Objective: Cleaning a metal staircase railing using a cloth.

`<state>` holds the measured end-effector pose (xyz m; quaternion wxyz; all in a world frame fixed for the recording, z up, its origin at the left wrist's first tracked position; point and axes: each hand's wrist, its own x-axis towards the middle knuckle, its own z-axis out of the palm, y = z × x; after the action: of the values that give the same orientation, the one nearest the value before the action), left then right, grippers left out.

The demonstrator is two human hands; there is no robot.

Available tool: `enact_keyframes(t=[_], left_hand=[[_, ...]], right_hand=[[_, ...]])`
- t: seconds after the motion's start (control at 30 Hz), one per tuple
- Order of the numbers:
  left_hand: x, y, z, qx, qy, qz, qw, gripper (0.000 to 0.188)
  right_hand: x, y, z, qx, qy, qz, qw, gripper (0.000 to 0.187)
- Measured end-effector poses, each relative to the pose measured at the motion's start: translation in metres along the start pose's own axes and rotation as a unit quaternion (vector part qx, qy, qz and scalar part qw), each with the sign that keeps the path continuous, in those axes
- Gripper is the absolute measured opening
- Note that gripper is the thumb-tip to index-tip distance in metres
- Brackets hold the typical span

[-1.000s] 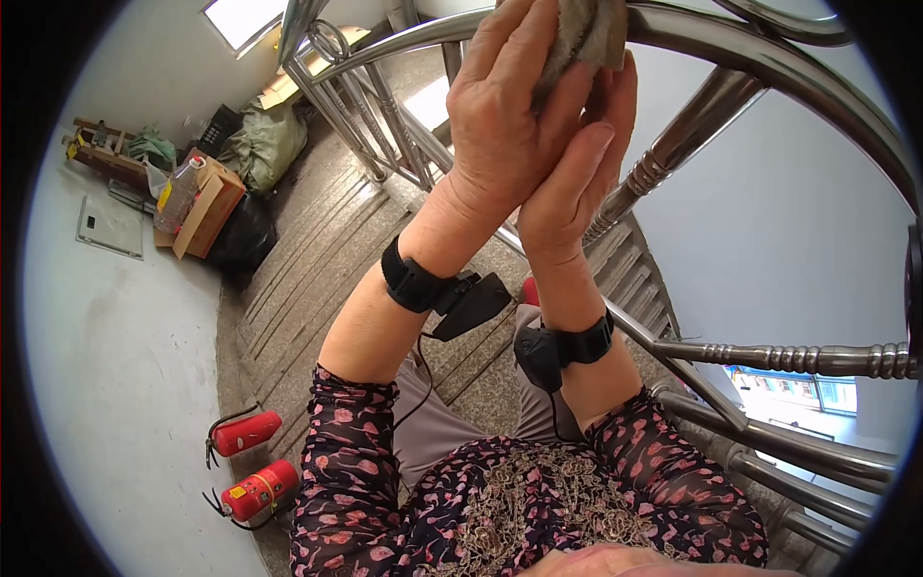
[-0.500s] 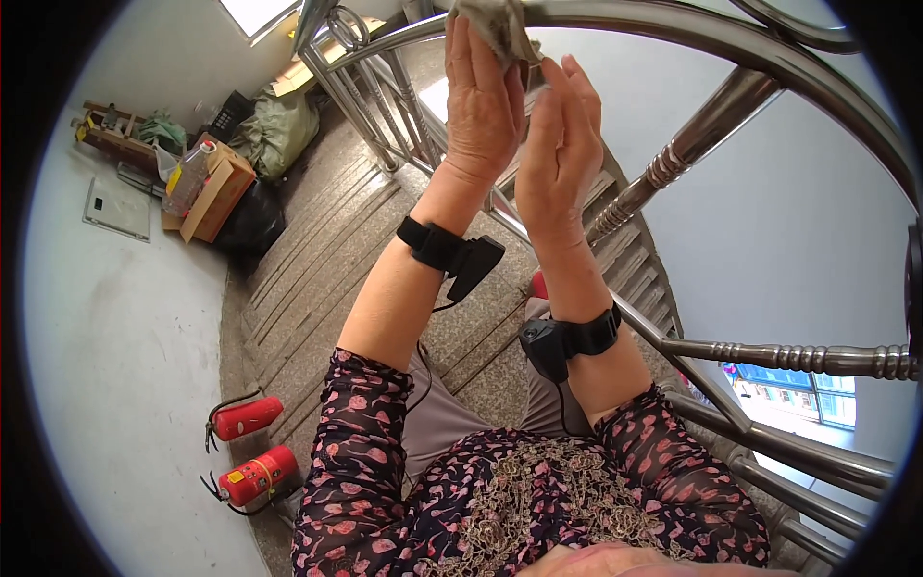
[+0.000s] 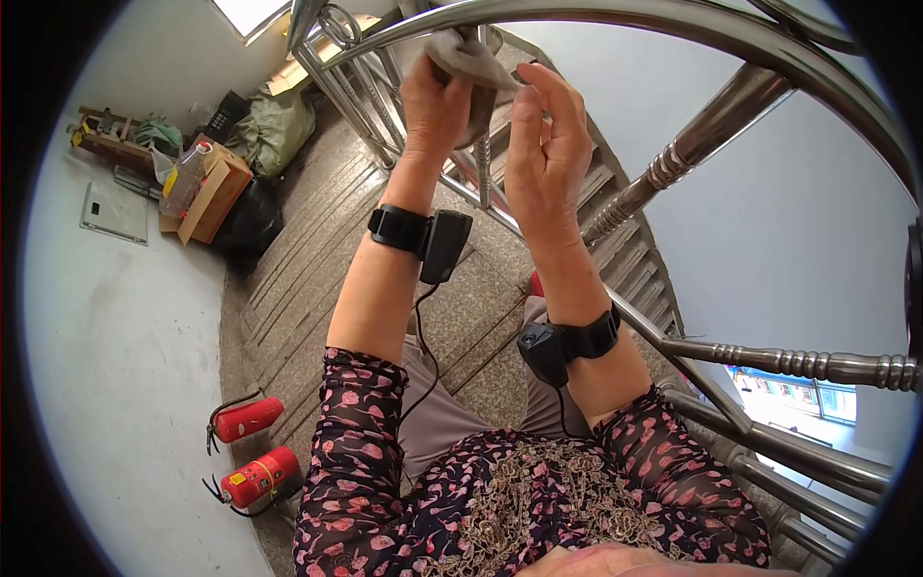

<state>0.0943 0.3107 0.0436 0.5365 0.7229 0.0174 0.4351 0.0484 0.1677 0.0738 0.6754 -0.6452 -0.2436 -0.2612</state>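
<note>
We observe both hands raised to the stainless steel handrail [image 3: 673,24] of a stairwell. The left hand [image 3: 435,106] is closed around a crumpled grey cloth [image 3: 471,58]; its grip has the cloth bunched between fingers and palm, and the cloth is pressed against the underside of the handrail, directly above the grip. The right hand [image 3: 543,144] stands just beside the left, palm turned toward it. Its grip is mostly open, fingers extended and slightly curled; the fingertips [image 3: 524,87] touch the hanging edge of the cloth without enclosing it.

Each wrist carries a black band with a small black device [image 3: 444,245], wired on the left forearm. The sleeves [image 3: 356,452] are dark with a pink floral print.

Below the grips, turned metal balusters [image 3: 692,154] run down from the handrail, and grey stone steps [image 3: 317,260] descend to a landing. Well below and to the left of the left grip, two red fire extinguishers [image 3: 252,447] lie against the wall. Farther off, beyond the steps, we note a cardboard box [image 3: 207,188], a black bag [image 3: 250,221] and a green sack [image 3: 279,130].
</note>
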Motion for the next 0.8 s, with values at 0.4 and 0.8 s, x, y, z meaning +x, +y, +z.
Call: enact_keyframes(t=[0.4, 0.8], left_hand=[[-0.044, -0.041, 0.029, -0.058, -0.008, -0.113, 0.992, 0.027], [-0.124, -0.130, 0.016, 0.088, -0.063, -0.213, 0.971, 0.019]], right_hand=[[0.001, 0.005, -0.001, 0.006, -0.004, -0.002, 1.000, 0.020], [0.003, 0.007, -0.009, 0.033, -0.022, 0.031, 0.999, 0.023]])
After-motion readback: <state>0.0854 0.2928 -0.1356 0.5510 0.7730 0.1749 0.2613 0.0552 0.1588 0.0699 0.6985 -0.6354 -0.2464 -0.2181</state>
